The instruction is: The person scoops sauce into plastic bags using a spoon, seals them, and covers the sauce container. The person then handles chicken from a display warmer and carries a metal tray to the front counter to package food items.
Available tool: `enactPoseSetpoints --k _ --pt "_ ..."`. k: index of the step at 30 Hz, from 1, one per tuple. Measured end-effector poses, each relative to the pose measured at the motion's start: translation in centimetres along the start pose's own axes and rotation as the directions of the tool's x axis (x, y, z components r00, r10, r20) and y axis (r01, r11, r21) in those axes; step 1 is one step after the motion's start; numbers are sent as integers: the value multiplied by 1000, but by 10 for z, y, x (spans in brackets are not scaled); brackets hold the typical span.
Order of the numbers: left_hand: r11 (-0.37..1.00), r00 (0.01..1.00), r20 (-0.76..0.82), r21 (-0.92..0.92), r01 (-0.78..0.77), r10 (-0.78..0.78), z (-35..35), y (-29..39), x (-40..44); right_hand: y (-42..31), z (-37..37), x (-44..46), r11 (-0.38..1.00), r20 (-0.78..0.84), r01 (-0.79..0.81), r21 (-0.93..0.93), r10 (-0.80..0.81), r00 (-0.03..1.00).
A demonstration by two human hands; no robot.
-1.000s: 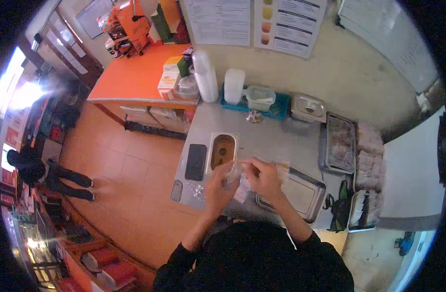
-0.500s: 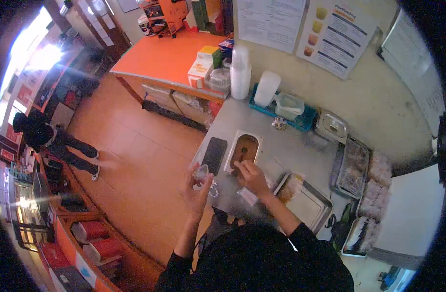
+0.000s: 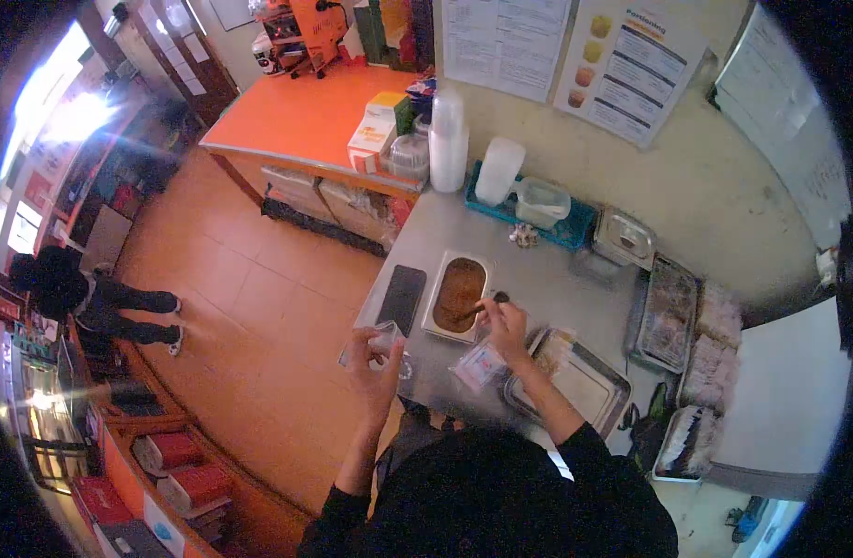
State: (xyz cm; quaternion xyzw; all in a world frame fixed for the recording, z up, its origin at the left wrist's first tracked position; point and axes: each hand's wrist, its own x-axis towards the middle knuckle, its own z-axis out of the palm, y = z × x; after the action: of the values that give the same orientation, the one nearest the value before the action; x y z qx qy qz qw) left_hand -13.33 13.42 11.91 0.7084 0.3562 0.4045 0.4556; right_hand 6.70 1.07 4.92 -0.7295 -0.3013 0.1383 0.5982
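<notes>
- Left hand (image 3: 375, 365), centre-left of frame: fingers partly curled, gripping clear plastic packaging (image 3: 386, 335), apparently by its sides to leave the top unobstructed.
- Right hand (image 3: 506, 330), centre: fingers closed around a dark-handled utensil (image 3: 501, 298), tilted into the steel pan (image 3: 435, 324), presumably keeping fingertips clear of the brown contents (image 3: 462, 282).
- Pan: frame centre, within right-hand reach.

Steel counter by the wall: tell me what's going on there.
A person's right hand holds a dark-handled utensil, its other end reaching into the brown food in a steel pan. The left hand holds up a small clear plastic item; whether bag or cup, I can't tell. A dark phone lies beside the pan, and a printed packet lies near the steel tray.
</notes>
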Motion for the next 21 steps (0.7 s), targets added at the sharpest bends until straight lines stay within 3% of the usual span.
enactPoseSetpoints --k 1,3,4,6,10,12,16,17,19,21 --pt "1000 1000 1 -1 -1 1 0 -4 0 2 -1 1 1000 -1 1 0 -1 1000" --pt "995 992 86 42 -93 89 -1 -11 2 5 -3 7 953 -158 -135 272 183 970" --pt "995 992 86 42 -94 90 -2 -11 1 9 -6 9 953 -158 -135 273 183 970" --pt "998 993 107 36 47 -51 -4 -7 3 16 -11 15 887 -229 -197 417 313 922" --pt "996 995 65 48 -76 73 -7 -26 5 24 -18 18 820 -247 -269 505 436 865" --pt "994 986 136 34 -101 96 -10 -30 6 27 -19 19 792 -240 -296 533 477 845" --pt "999 996 88 -51 17 -13 -9 -46 6 32 -22 23 717 -210 -344 606 562 800" --pt "991 986 92 -20 -136 137 -11 -59 7 35 -22 24 686 -195 -359 634 590 783" --pt "958 954 100 10 -286 284 -11 -49 9 27 -25 25 658 -193 -365 659 616 763" --pt "998 996 65 -11 -61 62 -9 -36 7 22 -27 27 631 -192 -370 682 642 742"
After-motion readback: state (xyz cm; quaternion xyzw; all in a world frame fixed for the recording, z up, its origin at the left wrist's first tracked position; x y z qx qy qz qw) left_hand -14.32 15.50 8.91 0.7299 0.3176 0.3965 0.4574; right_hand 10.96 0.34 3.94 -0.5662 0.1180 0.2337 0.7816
